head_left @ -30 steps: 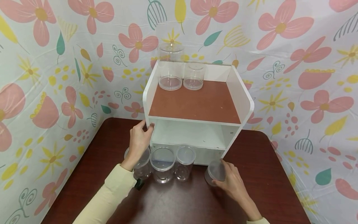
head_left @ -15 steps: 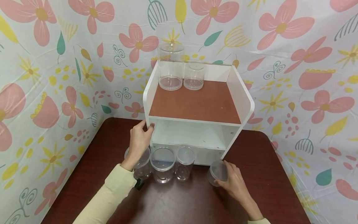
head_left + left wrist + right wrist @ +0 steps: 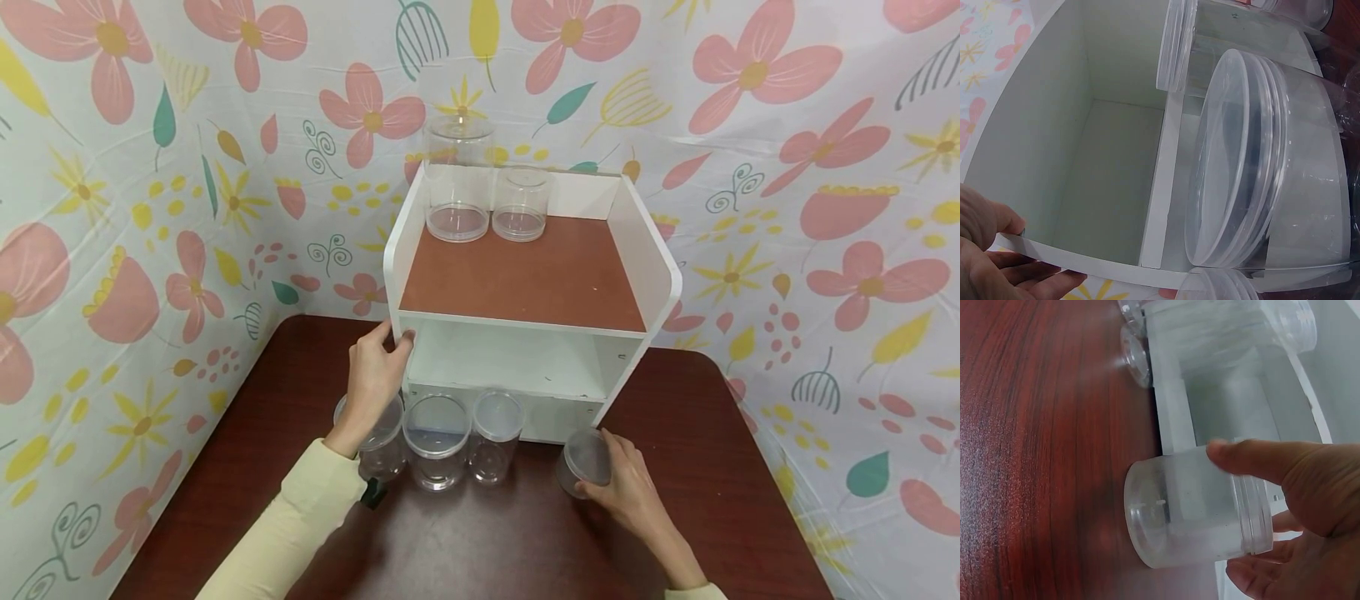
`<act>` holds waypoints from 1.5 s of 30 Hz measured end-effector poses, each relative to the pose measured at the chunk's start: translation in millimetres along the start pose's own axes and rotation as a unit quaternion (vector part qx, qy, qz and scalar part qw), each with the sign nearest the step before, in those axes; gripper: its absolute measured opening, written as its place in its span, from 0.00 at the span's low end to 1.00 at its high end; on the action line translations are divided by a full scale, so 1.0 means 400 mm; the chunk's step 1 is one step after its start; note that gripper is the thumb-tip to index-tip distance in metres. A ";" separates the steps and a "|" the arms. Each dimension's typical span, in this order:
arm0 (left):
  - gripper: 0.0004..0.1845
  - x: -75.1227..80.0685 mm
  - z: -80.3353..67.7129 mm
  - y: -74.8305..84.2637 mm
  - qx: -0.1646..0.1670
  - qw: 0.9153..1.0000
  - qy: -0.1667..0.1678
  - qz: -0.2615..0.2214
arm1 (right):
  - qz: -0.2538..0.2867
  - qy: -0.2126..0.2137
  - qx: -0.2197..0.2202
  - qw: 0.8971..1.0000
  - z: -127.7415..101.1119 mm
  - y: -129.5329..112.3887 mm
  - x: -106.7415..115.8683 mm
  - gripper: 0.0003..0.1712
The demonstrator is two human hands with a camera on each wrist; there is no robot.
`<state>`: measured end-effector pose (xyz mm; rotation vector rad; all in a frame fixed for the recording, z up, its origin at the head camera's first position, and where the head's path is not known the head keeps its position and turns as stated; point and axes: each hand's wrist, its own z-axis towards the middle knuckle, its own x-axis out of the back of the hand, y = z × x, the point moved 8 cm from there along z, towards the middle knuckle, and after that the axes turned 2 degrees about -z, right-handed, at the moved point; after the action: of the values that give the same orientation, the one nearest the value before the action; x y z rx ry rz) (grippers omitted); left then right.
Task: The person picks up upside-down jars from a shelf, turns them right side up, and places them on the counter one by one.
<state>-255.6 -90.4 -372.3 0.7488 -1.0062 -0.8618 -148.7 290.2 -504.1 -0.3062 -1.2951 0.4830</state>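
- While my right hand [image 3: 626, 487] curls round the small clear jar [image 3: 583, 462], thumb over its side and fingers under, my left hand [image 3: 375, 379] grips the front left edge of the white shelf unit [image 3: 525, 275] to steady it.
- Jar sits at the table [image 3: 712, 467] surface just in front of the unit's lower right corner (touching the wood or barely off it, can't tell).
- To do this well, I judge: keep the grip on the body, not only the lid, since clear plastic is slick; lift straight before moving so it doesn't clip the corner.
- Left hand should hold the unit firm so nothing up top rattles (two jars [image 3: 487, 200] stand there).
- Jar's long axis runs near upright, tipped slightly toward me; lid end points up, base toward the table.
- Three more lidded jars [image 3: 438, 437] stand in a row by my left wrist, well apart from the held one.
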 end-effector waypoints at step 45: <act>0.12 0.003 0.001 0.003 0.000 1.000 -0.006 -0.003 | 0.117 0.241 0.055 0.962 0.147 -0.434 0.537 0.33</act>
<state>-255.3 -90.8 -370.8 0.7470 -1.0148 -0.8720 -134.2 246.0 -225.7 -0.4544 -0.7582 0.6338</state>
